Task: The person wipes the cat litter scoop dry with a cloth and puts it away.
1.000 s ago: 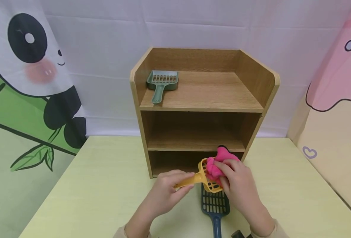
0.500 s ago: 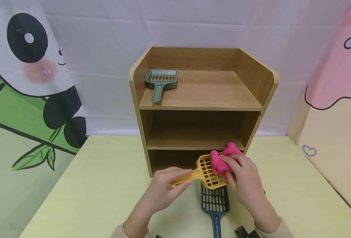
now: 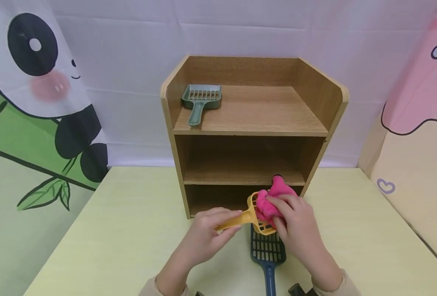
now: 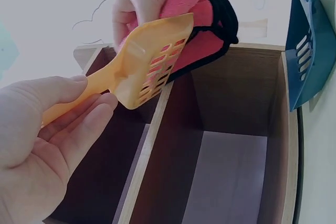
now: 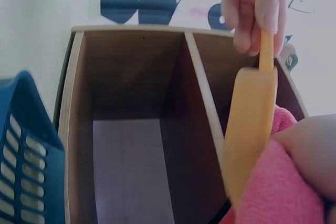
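Observation:
My left hand (image 3: 207, 234) pinches the handle of a yellow litter scoop (image 3: 246, 217) between thumb and fingers, with the slotted head pointing right. A bunched pink cloth (image 3: 277, 191) is pressed against that head by my right hand (image 3: 296, 224), whose thumb and fingers grip it. The cloth hides much of the slots; its black-edged part (image 4: 223, 19) hangs behind the scoop in the left wrist view. Beneath the held scoop, a dark blue litter scoop (image 3: 267, 248) lies on the table with its handle toward me.
A wooden shelf unit (image 3: 249, 133) stands at the back of the pale table (image 3: 111, 234). On its top level, at the left, lies a green litter scoop (image 3: 202, 98). A dark cylindrical object (image 3: 296, 290) shows at the bottom edge near my right sleeve.
My right hand slid the pink cloth rightward across the scoop head, baring the slots, then came back left over them. My left hand keeps its hold on the handle.

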Action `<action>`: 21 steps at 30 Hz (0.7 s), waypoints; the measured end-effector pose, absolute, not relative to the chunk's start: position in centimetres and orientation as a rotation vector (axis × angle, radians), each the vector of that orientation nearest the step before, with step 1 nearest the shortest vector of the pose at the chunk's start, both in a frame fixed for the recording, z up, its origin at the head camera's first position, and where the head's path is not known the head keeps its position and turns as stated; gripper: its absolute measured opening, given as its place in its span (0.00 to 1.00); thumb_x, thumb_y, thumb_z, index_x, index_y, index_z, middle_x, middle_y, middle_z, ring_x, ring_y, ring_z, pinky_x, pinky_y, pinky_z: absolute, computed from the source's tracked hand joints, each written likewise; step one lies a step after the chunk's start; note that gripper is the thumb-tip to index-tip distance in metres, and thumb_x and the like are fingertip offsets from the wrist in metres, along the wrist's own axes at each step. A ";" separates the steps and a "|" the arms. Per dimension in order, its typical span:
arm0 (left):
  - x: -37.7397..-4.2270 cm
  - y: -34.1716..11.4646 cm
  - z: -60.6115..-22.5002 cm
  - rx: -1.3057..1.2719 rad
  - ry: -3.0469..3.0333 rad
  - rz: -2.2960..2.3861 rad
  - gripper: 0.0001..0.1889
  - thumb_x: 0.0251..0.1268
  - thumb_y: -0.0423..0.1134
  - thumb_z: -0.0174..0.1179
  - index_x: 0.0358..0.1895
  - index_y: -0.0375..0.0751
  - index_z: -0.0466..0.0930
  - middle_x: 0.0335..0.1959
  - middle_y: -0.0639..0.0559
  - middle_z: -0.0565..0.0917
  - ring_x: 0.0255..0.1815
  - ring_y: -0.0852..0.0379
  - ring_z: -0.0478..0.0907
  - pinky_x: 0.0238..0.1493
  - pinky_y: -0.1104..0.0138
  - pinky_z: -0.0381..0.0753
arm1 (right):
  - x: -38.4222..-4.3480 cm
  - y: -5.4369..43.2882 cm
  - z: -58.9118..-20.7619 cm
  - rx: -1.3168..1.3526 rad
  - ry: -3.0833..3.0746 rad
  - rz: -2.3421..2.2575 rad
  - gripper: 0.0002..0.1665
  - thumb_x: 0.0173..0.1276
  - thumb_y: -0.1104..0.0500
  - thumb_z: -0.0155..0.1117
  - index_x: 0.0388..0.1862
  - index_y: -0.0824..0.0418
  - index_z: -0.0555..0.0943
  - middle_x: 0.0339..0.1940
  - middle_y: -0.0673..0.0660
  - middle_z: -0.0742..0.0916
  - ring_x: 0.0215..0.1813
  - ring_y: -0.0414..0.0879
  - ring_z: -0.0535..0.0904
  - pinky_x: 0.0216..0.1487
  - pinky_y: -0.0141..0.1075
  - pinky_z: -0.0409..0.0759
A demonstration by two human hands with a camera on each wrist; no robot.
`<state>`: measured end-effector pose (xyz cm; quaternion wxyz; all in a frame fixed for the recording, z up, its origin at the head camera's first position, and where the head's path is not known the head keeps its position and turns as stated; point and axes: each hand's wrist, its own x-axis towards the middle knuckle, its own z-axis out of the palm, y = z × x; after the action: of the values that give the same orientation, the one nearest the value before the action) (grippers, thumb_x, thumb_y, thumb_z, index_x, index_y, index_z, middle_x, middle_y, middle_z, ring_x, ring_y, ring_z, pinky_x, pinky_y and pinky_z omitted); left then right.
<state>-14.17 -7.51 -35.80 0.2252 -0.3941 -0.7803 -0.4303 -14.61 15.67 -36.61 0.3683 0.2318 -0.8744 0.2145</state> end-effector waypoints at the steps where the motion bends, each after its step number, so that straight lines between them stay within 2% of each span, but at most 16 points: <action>1: -14.1 -7.6 -35.7 -1.084 -2.148 -1.186 0.14 0.53 0.32 0.68 0.45 0.34 0.84 0.39 0.46 0.87 0.39 0.57 0.84 0.38 0.79 0.80 | -14.7 15.8 -36.6 0.573 -2.247 0.568 0.23 0.46 0.67 0.75 0.45 0.60 0.84 0.40 0.59 0.83 0.41 0.53 0.74 0.39 0.45 0.73; 3: -14.1 -7.8 -35.6 -1.083 -2.131 -1.182 0.15 0.52 0.31 0.69 0.45 0.34 0.84 0.38 0.45 0.87 0.38 0.57 0.84 0.37 0.79 0.81 | -14.9 15.9 -36.6 0.518 -2.251 0.643 0.23 0.48 0.68 0.73 0.46 0.61 0.83 0.43 0.61 0.82 0.45 0.53 0.73 0.39 0.44 0.73; 6: -14.1 -8.1 -35.4 -1.076 -2.105 -1.205 0.15 0.51 0.29 0.69 0.45 0.34 0.84 0.38 0.46 0.87 0.38 0.57 0.84 0.37 0.78 0.81 | -14.8 16.2 -36.3 0.424 -2.270 0.869 0.24 0.54 0.68 0.70 0.51 0.62 0.79 0.49 0.60 0.79 0.51 0.48 0.70 0.43 0.39 0.75; 11: -14.2 -8.4 -35.2 -1.074 -2.059 -1.260 0.15 0.52 0.29 0.68 0.45 0.34 0.84 0.38 0.46 0.87 0.36 0.57 0.84 0.35 0.76 0.82 | -14.4 16.9 -35.3 0.236 -2.236 1.572 0.24 0.71 0.60 0.55 0.65 0.56 0.65 0.55 0.51 0.74 0.52 0.38 0.72 0.44 0.25 0.79; 13: -14.2 -8.4 -35.1 -1.060 -2.062 -1.299 0.15 0.53 0.30 0.68 0.46 0.35 0.84 0.38 0.46 0.87 0.36 0.57 0.84 0.34 0.76 0.82 | -14.3 17.2 -34.9 0.150 -2.164 1.857 0.25 0.75 0.54 0.49 0.68 0.51 0.59 0.56 0.49 0.72 0.52 0.38 0.73 0.43 0.26 0.81; 16: -14.1 -8.3 -35.3 -1.032 -2.061 -1.362 0.15 0.54 0.30 0.67 0.46 0.35 0.84 0.38 0.45 0.87 0.37 0.57 0.83 0.33 0.74 0.83 | -14.2 17.3 -34.4 0.083 -1.984 2.223 0.28 0.76 0.47 0.43 0.71 0.45 0.52 0.61 0.49 0.67 0.59 0.41 0.68 0.48 0.28 0.80; 21: -14.2 -7.1 -36.2 -1.005 -2.020 -1.376 0.15 0.54 0.31 0.67 0.47 0.34 0.83 0.39 0.44 0.86 0.37 0.56 0.83 0.35 0.73 0.83 | -14.1 17.0 -34.2 0.022 -1.654 2.619 0.29 0.76 0.42 0.39 0.72 0.33 0.47 0.67 0.45 0.62 0.69 0.42 0.57 0.57 0.30 0.77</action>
<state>-14.19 -7.14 -36.16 0.2469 -0.3683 -0.7407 -0.5047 -14.12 16.98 -34.21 0.0221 0.0071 -0.5339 0.8453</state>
